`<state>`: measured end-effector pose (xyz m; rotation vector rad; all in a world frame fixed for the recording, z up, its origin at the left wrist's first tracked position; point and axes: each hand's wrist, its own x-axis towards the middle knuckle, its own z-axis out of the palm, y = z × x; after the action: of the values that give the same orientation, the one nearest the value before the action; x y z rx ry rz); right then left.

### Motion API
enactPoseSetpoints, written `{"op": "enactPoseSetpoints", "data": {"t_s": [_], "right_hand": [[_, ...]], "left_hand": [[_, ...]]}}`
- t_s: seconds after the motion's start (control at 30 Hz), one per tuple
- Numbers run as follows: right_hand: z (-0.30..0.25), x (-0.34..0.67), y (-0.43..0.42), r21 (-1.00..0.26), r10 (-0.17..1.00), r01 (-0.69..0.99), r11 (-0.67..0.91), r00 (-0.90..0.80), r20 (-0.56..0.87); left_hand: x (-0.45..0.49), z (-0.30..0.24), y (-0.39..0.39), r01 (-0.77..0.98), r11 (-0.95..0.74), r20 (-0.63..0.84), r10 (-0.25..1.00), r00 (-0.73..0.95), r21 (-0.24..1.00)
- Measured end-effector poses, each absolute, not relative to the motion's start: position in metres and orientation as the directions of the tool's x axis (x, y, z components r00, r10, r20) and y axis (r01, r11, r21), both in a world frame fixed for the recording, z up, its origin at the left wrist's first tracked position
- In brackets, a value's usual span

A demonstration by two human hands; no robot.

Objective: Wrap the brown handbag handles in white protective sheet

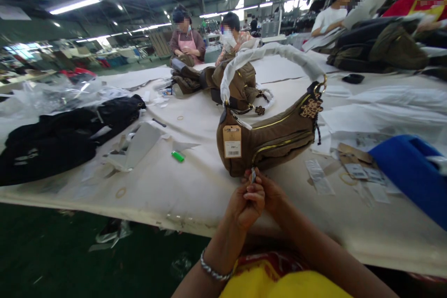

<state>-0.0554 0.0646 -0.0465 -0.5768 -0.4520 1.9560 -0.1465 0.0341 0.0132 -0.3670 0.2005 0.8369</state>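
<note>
A brown shoulder handbag [279, 137] stands on the table in front of me, its handle [268, 51] wrapped in white paper. A cardboard price tag [232, 141] hangs on its left side, and a leopard-print flower charm [312, 108] at the right strap ring. My left hand [248, 202] is closed in a pinch on the zipper pull [253, 175] at the lower end of the front pocket's gold zipper. Close against it, my right hand [271, 192] also has its fingers closed at the pull, partly hidden behind the left hand.
More brown bags [233, 81] lie behind. Black bags [52, 135] and clear plastic are on the left. A green lighter [178, 156], rubber bands [120, 193] and paper scraps lie around. A blue bin [412, 172] is at right. Several people work across the table.
</note>
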Motion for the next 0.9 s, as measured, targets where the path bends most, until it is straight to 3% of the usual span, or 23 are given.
{"op": "enactPoseSetpoints", "data": {"t_s": [0.13,0.27,0.33,0.43,0.53,0.63,0.7,0.83,0.9], "right_hand": [[-0.047,-0.062,0.067,-0.437,0.880,-0.766,-0.472,-0.444,-0.171],[-0.037,-0.053,0.069,-0.519,0.846,-0.684,-0.512,-0.505,-0.170],[-0.030,-0.043,0.067,-0.655,0.851,-0.572,-0.494,-0.471,-0.230],[-0.019,-0.031,0.058,-0.823,0.933,-0.448,-0.350,-0.247,-0.262],[-0.009,-0.029,0.048,-0.810,0.960,-0.517,-0.276,-0.108,-0.258],[-0.003,-0.038,0.044,-0.710,0.928,-0.598,-0.372,-0.244,-0.281],[-0.004,-0.045,0.045,-0.642,0.907,-0.642,-0.420,-0.311,-0.282],[-0.013,-0.057,0.050,-0.472,0.900,-0.772,-0.425,-0.307,-0.309],[-0.018,-0.060,0.053,-0.381,0.882,-0.803,-0.458,-0.356,-0.309]], "left_hand": [[-0.144,0.013,0.031,-0.766,0.573,-0.282,0.713,0.641,-0.292],[-0.145,0.011,0.033,-0.797,0.561,-0.289,0.742,0.605,-0.226],[-0.146,0.009,0.035,-0.816,0.562,-0.305,0.760,0.574,-0.135],[-0.146,0.005,0.036,-0.832,0.547,-0.331,0.804,0.493,0.091],[-0.142,0.003,0.035,-0.810,0.454,-0.337,0.879,0.338,0.371],[-0.141,0.003,0.033,-0.777,0.365,-0.306,0.923,0.232,0.513],[-0.144,0.005,0.034,-0.797,0.397,-0.317,0.909,0.272,0.455],[-0.154,0.008,0.034,-0.804,0.585,-0.341,0.781,0.523,0.108],[-0.157,0.009,0.033,-0.780,0.625,-0.341,0.737,0.584,0.015]]}}
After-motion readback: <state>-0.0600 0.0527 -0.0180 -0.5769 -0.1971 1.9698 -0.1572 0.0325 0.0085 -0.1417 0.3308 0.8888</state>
